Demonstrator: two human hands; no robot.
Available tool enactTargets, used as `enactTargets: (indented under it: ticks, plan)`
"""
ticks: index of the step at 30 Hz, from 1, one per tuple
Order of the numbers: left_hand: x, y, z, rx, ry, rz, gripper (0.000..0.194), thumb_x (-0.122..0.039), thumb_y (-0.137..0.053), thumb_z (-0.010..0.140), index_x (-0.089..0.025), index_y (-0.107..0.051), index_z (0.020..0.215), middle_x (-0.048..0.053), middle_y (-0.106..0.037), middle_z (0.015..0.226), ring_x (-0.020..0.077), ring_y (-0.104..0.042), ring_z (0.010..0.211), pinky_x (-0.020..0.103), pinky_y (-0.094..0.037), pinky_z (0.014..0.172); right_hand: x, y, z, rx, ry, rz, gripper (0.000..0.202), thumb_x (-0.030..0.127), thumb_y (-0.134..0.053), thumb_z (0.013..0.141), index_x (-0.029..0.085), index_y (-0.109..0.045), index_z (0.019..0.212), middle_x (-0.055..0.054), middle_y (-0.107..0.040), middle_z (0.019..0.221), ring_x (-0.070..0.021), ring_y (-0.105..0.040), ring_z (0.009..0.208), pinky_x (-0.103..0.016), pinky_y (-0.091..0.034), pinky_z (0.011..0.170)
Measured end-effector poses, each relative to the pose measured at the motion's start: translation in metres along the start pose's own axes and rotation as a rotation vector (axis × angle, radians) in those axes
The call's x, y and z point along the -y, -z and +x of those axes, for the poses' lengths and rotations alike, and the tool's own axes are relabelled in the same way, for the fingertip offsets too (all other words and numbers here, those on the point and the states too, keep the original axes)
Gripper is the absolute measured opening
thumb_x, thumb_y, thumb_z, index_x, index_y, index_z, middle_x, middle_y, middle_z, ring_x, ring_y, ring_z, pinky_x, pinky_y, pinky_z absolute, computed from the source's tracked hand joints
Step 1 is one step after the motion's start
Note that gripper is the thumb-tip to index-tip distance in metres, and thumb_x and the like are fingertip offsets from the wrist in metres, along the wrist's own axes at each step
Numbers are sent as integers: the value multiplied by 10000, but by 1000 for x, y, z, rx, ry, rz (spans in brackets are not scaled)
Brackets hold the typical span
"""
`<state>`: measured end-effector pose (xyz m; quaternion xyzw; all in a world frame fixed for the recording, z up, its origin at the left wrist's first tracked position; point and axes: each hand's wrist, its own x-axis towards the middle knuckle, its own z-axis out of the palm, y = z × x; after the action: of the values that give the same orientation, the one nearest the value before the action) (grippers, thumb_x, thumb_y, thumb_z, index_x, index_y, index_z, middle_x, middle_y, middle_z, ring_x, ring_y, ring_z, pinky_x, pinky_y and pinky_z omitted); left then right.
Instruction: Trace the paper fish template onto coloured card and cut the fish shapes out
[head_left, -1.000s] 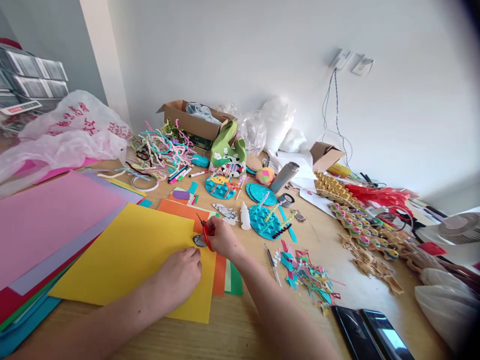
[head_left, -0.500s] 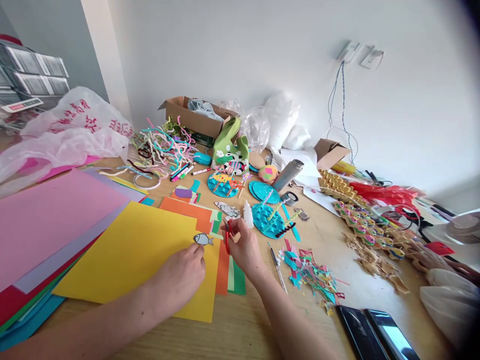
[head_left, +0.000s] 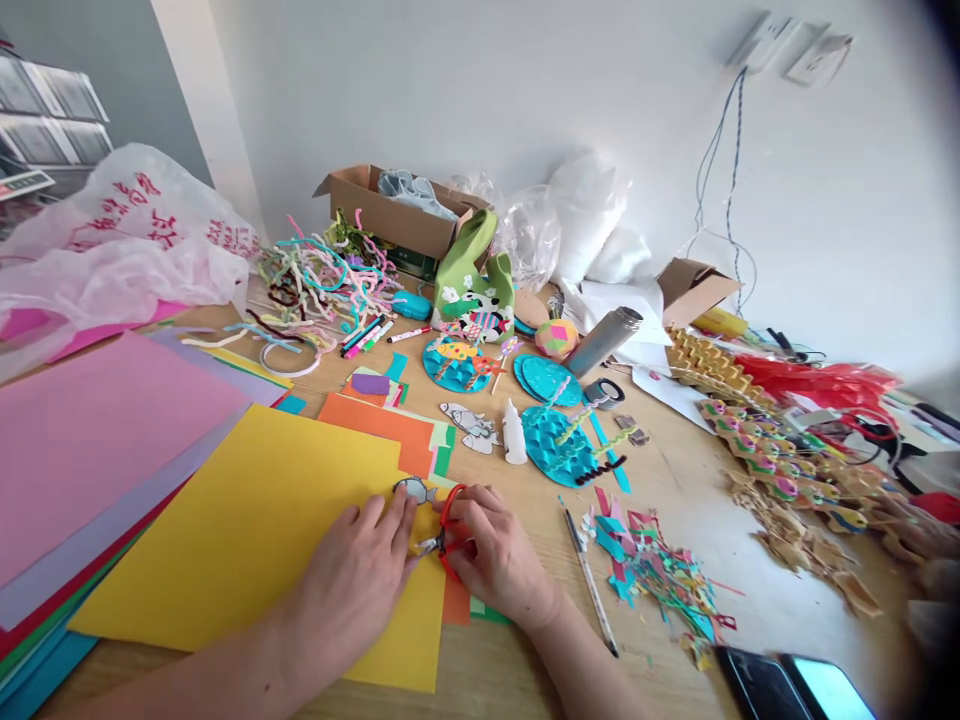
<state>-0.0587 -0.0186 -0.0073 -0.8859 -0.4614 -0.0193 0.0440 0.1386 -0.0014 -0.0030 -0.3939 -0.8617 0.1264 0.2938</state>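
Observation:
A small grey paper fish (head_left: 417, 489) lies near the right edge of the yellow sheet (head_left: 262, 510). The fingers of my left hand (head_left: 367, 560) press down on the fish and the sheet, spread a little apart. My right hand (head_left: 495, 555) is closed round the red-handled scissors (head_left: 448, 535), whose blades point left over the yellow sheet, just below the fish. Beyond my hands lie grey fish cutouts (head_left: 469, 425) and a white glue bottle (head_left: 514, 432). Orange and green paper sticks out beneath the yellow sheet.
Large coloured sheets (head_left: 105, 430) lie at left. Blue decorated discs (head_left: 559, 445), a silver bottle (head_left: 606, 340) and black tape (head_left: 604, 392) stand beyond my right hand. Paper scraps (head_left: 660, 565), a pen (head_left: 591, 580) and two phones (head_left: 761, 685) lie at right.
My right hand has brought the scissors down and closer, and their blades now point left. My left fingers have flattened over the fish. The view has shifted a little.

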Motion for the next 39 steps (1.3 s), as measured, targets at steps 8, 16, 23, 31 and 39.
enactTargets:
  ticks: [8,16,23,31,39]
  plan:
    - [3,7,3,76,-6,-62,417,-291,-459,907,-149,-581,1279,161,-556,1340,286,-563,993,409,-463,744,-2,-1,-5,46,20,-56,224,52,-456,731,226,-456,873,-42,-610,781,-181,-535,690,-300,-413,644]
    - [5,4,4,41,-12,-40,459,-313,-405,936,-191,-496,1370,114,-590,1306,260,-546,942,394,-431,714,-3,0,-4,5,-1,-58,205,51,-455,734,230,-434,832,-11,-565,689,-164,-486,624,-280,-380,590]
    - [6,1,3,45,-9,-75,457,-358,-411,940,-188,-510,1352,102,-568,1335,247,-530,952,390,-420,750,-4,-1,-5,0,-14,-61,186,62,-456,754,229,-442,835,-6,-566,681,-157,-477,605,-274,-369,583]
    - [7,1,2,-4,-28,-48,436,-336,-384,954,-156,-559,1310,98,-589,1323,254,-537,949,402,-432,746,-5,-2,-6,-23,-36,-33,201,59,-474,716,227,-459,824,4,-573,683,-150,-489,607,-262,-370,594]
    - [8,3,2,-54,-22,-44,397,-286,-389,959,-159,-591,1276,70,-631,1279,238,-559,929,388,-429,772,-6,-3,-3,-94,-12,14,251,40,-467,668,226,-458,837,7,-553,666,-148,-470,586,-257,-359,563]
